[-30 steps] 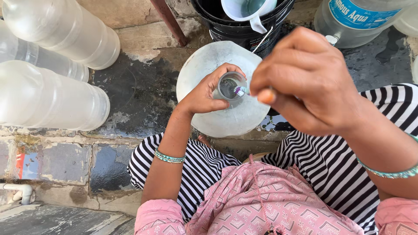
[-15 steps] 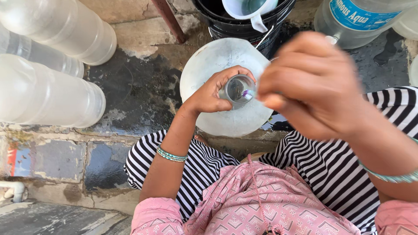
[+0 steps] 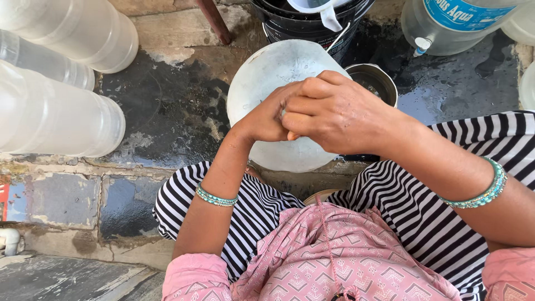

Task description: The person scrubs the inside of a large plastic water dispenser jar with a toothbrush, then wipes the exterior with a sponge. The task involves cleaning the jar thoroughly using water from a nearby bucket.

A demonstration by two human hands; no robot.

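Observation:
A large translucent water jug (image 3: 267,72) stands upright on the wet stone floor in front of my knees. My left hand (image 3: 266,120) is wrapped around its neck from the left. Over the jug's mouth lies my right hand (image 3: 340,114), its fingers curled tight and touching the left hand. The mouth, and anything held in the right hand, is hidden beneath it. Both wrists carry turquoise bangles. My lap, in striped and pink cloth, fills the bottom of the view.
A steel pot (image 3: 374,82) stands just right of the jug. Behind it is a black bucket (image 3: 295,25) with a white mug (image 3: 323,8) inside. A blue-labelled bottle (image 3: 446,28) lies at the top right, and empty translucent jugs (image 3: 56,117) lie at the left.
My right hand has come down over the jug's mouth, which was visible before with a small thing at my fingertips. The left hand keeps its hold on the neck.

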